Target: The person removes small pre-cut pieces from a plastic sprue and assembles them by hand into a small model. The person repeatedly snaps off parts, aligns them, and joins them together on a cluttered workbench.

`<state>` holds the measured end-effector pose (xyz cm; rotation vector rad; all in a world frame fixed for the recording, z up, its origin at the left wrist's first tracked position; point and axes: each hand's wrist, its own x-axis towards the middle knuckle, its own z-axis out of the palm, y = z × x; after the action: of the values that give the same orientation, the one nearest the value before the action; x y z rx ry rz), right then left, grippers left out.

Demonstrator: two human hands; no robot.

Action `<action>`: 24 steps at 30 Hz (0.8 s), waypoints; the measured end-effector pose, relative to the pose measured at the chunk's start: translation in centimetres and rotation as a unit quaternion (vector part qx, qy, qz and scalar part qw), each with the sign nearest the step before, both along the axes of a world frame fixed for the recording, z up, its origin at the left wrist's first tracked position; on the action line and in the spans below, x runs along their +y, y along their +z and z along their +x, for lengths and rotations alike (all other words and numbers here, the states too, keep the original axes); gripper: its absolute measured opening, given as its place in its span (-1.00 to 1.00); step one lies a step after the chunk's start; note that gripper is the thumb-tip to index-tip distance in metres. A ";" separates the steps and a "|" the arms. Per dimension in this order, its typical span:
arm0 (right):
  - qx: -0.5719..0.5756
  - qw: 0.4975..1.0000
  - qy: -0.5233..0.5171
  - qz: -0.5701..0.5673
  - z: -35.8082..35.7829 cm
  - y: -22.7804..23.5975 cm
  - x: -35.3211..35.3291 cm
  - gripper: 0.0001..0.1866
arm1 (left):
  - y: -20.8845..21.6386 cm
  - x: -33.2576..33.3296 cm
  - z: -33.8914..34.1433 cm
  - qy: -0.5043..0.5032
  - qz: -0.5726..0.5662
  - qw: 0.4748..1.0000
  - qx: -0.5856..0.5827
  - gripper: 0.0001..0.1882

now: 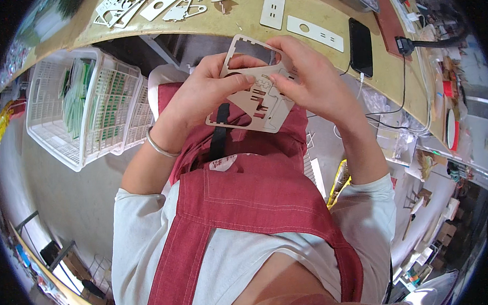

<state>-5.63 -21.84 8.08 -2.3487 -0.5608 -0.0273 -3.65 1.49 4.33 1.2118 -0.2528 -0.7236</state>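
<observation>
Between both hands, above my lap, is a thin pale laser-cut sheet (263,121) with cut-out openings and slots. My left hand (213,82) grips its left side, thumb lying on the face near the slots and fingers reaching behind. On the other side my right hand (311,74) holds the upper right part, its thumb pressed near the middle and the index finger along the top corner. Some fingers of both hands are hidden behind the sheet. Small interlocking cut lines run across its face near the thumbs.
On the yellowish table lie two pale slotted plates (316,32), several cut sheets (120,7) and a small assembled wooden piece (222,3). A black phone (360,47) with a cable rests near the edge. Left of me, a white plastic basket (106,104) holds green-edged packets.
</observation>
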 end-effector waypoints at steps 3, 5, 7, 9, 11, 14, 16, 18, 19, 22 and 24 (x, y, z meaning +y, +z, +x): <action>0.011 1.000 0.002 0.001 -0.1 -0.1 -0.3 -0.52 | -0.1 0.0 -0.1 -0.010 -0.011 1.000 0.007 -0.65; 0.044 0.999 0.016 0.018 0.4 0.1 -0.6 -0.52 | -0.1 0.1 0.1 -0.016 -0.013 1.000 0.008 -0.63; 0.049 0.999 0.019 -0.001 0.5 -0.1 -0.7 -0.51 | -0.1 0.1 0.1 -0.012 0.009 1.000 0.003 -0.63; 0.046 0.998 0.013 -0.032 0.4 0.0 -0.5 -0.51 | -0.3 0.1 0.2 -0.011 0.019 1.000 0.000 -0.63; 0.035 0.996 -0.001 -0.077 0.0 0.4 0.2 -0.53 | -0.5 0.0 0.1 -0.011 0.018 1.000 -0.001 -0.63; 0.035 0.999 0.025 -0.001 0.4 -0.7 -0.5 -0.56 | -0.5 -0.1 0.0 -0.012 -0.008 1.000 -0.001 -0.68; 0.090 0.995 0.027 0.022 0.4 0.0 -0.7 -0.56 | -0.4 -0.1 -0.1 -0.024 -0.001 1.000 0.000 -0.67; 0.105 0.994 0.030 0.031 0.6 0.1 -0.8 -0.56 | -0.7 -0.1 0.1 -0.022 -0.004 1.000 -0.009 -0.67; 0.093 0.995 0.031 0.028 0.8 -0.3 -0.8 -0.56 | -0.7 -0.1 0.2 -0.023 -0.001 1.000 -0.010 -0.67; 0.086 0.996 0.029 -0.007 1.0 -0.2 -0.6 -0.57 | -0.7 -0.1 0.3 -0.024 0.008 1.000 -0.006 -0.67; 0.083 0.996 0.025 -0.023 1.1 0.0 -0.3 -0.56 | -0.8 -0.1 0.3 -0.021 0.014 1.000 0.001 -0.67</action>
<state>-4.56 -22.09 8.11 -2.3537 -0.5423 0.2037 -3.36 1.41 3.52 1.2363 -0.2679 -0.7672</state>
